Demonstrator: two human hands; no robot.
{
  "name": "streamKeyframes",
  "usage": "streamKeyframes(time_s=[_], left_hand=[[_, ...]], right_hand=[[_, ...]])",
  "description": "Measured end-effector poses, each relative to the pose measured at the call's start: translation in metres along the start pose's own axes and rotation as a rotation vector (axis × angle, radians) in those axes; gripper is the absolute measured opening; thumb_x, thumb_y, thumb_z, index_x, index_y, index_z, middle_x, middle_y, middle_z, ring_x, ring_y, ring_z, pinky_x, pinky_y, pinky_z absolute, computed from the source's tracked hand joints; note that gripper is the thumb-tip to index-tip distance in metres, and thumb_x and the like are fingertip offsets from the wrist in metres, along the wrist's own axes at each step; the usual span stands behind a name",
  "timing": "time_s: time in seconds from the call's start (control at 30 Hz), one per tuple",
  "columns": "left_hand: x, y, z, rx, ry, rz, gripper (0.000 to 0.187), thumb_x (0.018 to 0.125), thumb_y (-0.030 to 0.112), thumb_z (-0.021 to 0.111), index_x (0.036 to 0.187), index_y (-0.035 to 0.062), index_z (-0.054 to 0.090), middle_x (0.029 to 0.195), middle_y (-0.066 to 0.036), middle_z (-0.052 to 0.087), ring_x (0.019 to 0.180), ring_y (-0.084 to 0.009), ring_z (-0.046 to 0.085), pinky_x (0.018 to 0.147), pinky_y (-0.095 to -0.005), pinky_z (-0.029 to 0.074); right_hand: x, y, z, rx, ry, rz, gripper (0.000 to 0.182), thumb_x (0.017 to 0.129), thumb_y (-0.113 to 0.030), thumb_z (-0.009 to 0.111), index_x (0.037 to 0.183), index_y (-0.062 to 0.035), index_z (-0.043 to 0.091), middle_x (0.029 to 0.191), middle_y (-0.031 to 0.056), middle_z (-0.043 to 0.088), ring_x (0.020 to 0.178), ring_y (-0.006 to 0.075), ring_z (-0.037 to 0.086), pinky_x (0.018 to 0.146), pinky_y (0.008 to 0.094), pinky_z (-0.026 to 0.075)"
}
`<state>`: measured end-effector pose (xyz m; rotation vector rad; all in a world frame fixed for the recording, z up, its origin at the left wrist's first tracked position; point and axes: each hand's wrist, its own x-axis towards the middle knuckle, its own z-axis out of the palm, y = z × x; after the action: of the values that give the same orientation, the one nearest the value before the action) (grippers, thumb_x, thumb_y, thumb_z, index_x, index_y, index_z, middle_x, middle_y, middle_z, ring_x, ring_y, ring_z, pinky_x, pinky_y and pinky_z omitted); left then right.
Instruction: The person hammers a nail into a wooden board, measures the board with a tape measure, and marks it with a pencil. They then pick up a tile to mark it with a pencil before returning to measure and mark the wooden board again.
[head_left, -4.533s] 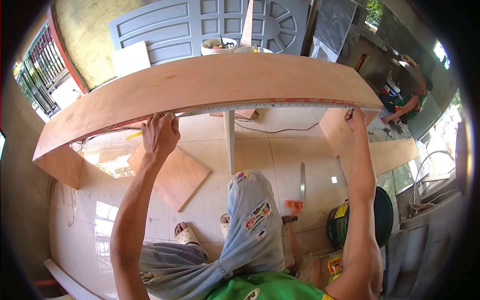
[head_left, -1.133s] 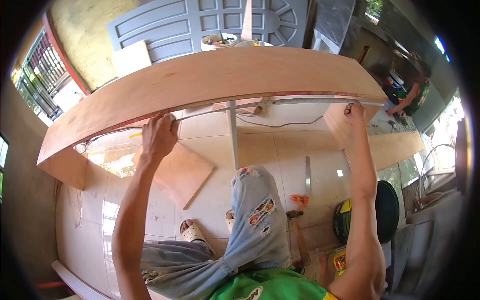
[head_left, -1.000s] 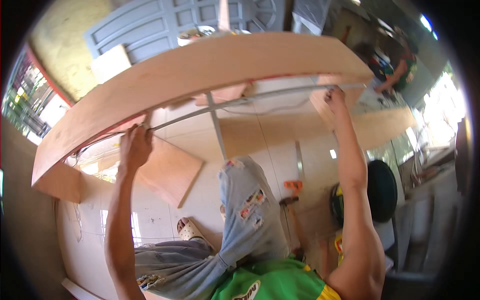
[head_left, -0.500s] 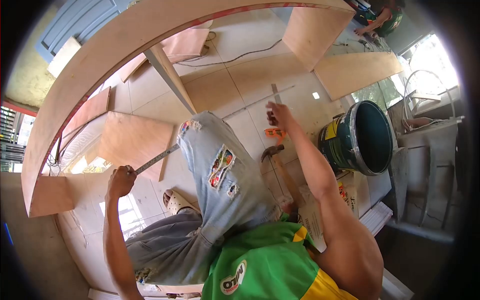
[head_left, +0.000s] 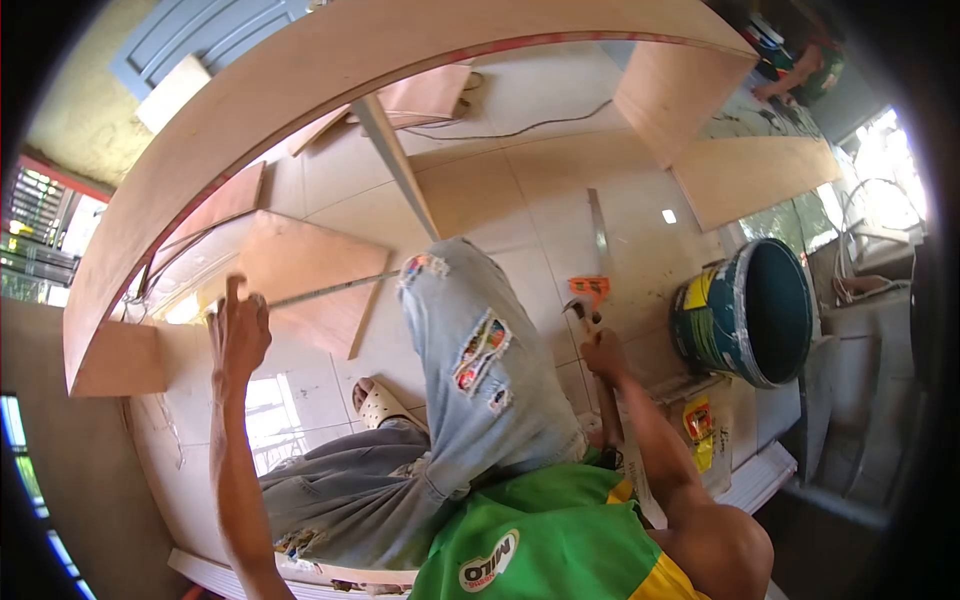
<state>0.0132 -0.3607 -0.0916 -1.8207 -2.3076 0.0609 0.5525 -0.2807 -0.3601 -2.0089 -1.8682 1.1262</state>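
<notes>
Left of the bent knee (head_left: pixel 430 270), the left hand (head_left: pixel 240 335): narrowed around the near end of a metal tape (head_left: pixel 335 289), index finger pointing up.
Metal tape: stretched from the left hand across a loose plywood piece (head_left: pixel 300 265) to the bent knee, where it passes out of sight.
Right hand (head_left: pixel 604 358): closed around the hammer (head_left: pixel 609 415), just below its head.
Hammer: beside the thigh, head toward the orange saw handle (head_left: pixel 590 290), near but apart from it.
Saw blade (head_left: pixel 597 225): flat on the tiled floor (head_left: pixel 500 215), reaching away from the orange saw handle.
Curved plywood panel (head_left: pixel 400 50): arching across the far side, with a plywood end piece (head_left: pixel 118 360) below its left end and another board (head_left: pixel 685 95) below its right.
Narrow strip (head_left: pixel 395 165): slanting from under the curved plywood panel toward the bent knee.
Green bucket (head_left: pixel 741 310): right of the hammer, mouth showing, yellow label on its side.
Yellow packet (head_left: pixel 698 432): near the right forearm.
Co-worker (head_left: pixel 822 72): beyond the panel's right end, one hand low, well apart from the person's own hands.
</notes>
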Motion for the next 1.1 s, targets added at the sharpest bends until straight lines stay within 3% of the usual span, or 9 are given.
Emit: streamKeyframes(time_s=[0.07,0.23,0.33,0.43,0.6,0.7,0.77,0.83,1.1], left_hand=[[0.017,0.004,-0.025,0.12,0.176,0.037,0.017,0.088,0.012,0.057,0.077,0.001,0.063,0.135,-0.012,0.044,0.084,-0.0322,0.06,0.073,-0.0479,0.043],[0.061,0.01,-0.069,0.126,0.261,0.041,0.012,0.084,0.009,0.062,0.078,-0.0008,0.062,0.153,-0.004,0.027,0.086,-0.0337,0.061,0.074,-0.0506,0.043],[0.084,0.011,-0.064,-0.006,0.143,-0.096,0.007,0.08,0.007,0.063,0.079,0.0009,0.066,0.158,0.0,0.013,0.096,-0.0309,0.063,0.083,-0.056,0.043],[0.095,0.01,-0.046,0.028,0.294,-0.13,0.007,0.081,0.007,0.061,0.081,0.0028,0.067,0.157,-0.001,0.02,0.097,-0.0263,0.064,0.087,-0.058,0.041],[0.095,0.007,-0.034,0.005,0.418,-0.146,0.012,0.085,0.009,0.056,0.081,0.0035,0.067,0.153,-0.003,0.03,0.099,-0.0232,0.062,0.089,-0.0593,0.038],[0.1,0.004,-0.025,-0.019,0.445,-0.145,0.016,0.086,0.01,0.053,0.081,0.0032,0.066,0.15,-0.004,0.035,0.102,-0.0222,0.059,0.086,-0.0569,0.037],[0.099,0.004,-0.023,0.045,0.505,-0.101,0.017,0.087,0.01,0.053,0.079,0.0026,0.065,0.15,-0.004,0.035,0.102,-0.0238,0.058,0.084,-0.0543,0.037],[0.098,0.005,-0.022,0.032,0.498,-0.136,0.016,0.086,0.01,0.053,0.078,0.0028,0.065,0.15,-0.004,0.035,0.102,-0.0239,0.058,0.083,-0.0542,0.038],[0.099,0.008,-0.024,0.022,0.521,-0.141,0.013,0.084,0.009,0.057,0.075,0.0044,0.064,0.15,-0.003,0.034,0.099,-0.0212,0.058,0.08,-0.0526,0.039]], right_hand=[[-0.026,-0.081,-0.056,0.465,-0.156,0.198,0.033,0.086,-0.022,0.053,0.11,-0.0002,0.051,0.077,0.0146,0.06,0.064,0.0225,0.061,0.059,0.0375,0.051],[-0.036,-0.198,-0.142,1.162,-0.537,-0.12,0.029,0.095,-0.023,0.046,0.117,-0.0037,0.05,0.068,0.0073,0.054,0.048,0.0122,0.049,0.046,0.0279,0.045],[-0.018,-0.238,-0.137,0.982,-0.478,-0.267,0.039,0.097,-0.033,0.046,0.124,-0.0045,0.046,0.068,0.0063,0.05,0.048,0.0118,0.047,0.044,0.0292,0.043],[-0.013,-0.29,-0.123,1.026,-0.37,-0.317,0.033,0.098,-0.03,0.04,0.117,-0.0052,0.049,0.067,0.0079,0.051,0.047,0.0139,0.048,0.044,0.0308,0.044],[-0.003,-0.357,-0.115,1.614,-0.019,-0.269,0.02,0.095,-0.027,0.044,0.098,-0.007,0.043,0.069,0.0073,0.049,0.057,0.016,0.05,0.051,0.0338,0.047],[0.003,-0.384,-0.109,1.716,0.033,-0.333,0.021,0.095,-0.025,0.046,0.101,-0.0057,0.042,0.068,0.0064,0.048,0.057,0.0159,0.049,0.052,0.035,0.047],[-0.001,-0.394,-0.107,1.664,-0.043,-0.285,0.023,0.094,-0.025,0.048,0.101,-0.0045,0.043,0.069,0.0062,0.049,0.056,0.015,0.05,0.05,0.0335,0.047],[-0.005,-0.397,-0.106,1.16,-0.557,-0.302,0.024,0.094,-0.027,0.051,0.1,-0.0041,0.044,0.07,0.0064,0.05,0.054,0.0138,0.05,0.046,0.0323,0.046],[0.023,-0.363,-0.107,1.419,-0.175,-0.24,0.026,0.095,-0.029,0.046,0.105,-0.0048,0.045,0.072,0.0069,0.05,0.053,0.013,0.049,0.045,0.0317,0.046]])
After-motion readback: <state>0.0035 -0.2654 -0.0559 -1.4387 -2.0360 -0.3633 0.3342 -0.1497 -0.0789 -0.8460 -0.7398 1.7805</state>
